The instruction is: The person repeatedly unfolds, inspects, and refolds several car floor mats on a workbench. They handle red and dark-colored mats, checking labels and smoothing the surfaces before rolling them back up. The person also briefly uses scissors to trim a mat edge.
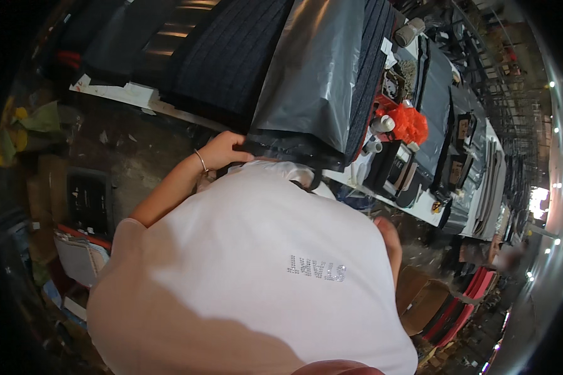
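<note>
A shiny dark grey plastic sheet [306,81] lies lengthwise over a stack of dark ribbed mats [225,56] on the table. At the left corner of the sheet's near edge is my left hand [224,150], a thin bracelet on its wrist. Its fingers are bent and closed over that edge, with the fingertips partly hidden. My white shirt fills the lower middle and covers part of the near edge. On the right side only a bare part of my right arm [389,240] shows; the right hand is hidden behind my body.
To the right on the white table [426,206] lie an orange-red plastic bag [410,124], a white bottle [383,124] and flat black packages [388,167]. A padded chair [81,259] stands at left. Red and black stacked pieces [456,315] and cardboard [424,300] sit at lower right.
</note>
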Available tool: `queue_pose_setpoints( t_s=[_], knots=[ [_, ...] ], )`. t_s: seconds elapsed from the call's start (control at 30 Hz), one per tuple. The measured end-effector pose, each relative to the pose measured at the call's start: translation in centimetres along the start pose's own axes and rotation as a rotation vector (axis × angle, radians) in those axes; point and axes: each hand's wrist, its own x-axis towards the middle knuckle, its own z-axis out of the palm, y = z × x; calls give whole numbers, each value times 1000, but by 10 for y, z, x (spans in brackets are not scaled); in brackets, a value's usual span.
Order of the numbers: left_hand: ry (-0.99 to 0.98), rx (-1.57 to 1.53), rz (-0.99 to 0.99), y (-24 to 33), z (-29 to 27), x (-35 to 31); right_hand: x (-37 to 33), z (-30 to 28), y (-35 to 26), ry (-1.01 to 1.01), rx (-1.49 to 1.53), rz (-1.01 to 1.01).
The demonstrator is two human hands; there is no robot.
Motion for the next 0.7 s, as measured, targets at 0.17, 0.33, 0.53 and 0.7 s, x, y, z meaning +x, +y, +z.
queue_pose_setpoints(
  t_s=[0.17, 0.33, 0.53, 0.7],
  knots=[
    [413, 810, 272, 22, -13, 12, -14, 4, 56, 498, -1108, 123],
    [524, 1377, 873, 46, -20, 29, 57, 173, -184, 782, -946, -714],
    [105, 1317, 948, 71, -14, 50, 108, 213, -248, 449, -1474, -1429],
    [120, 1046, 938, 73, -13, 43, 117, 224, -266, 149, -1524, -1331]
  ],
)
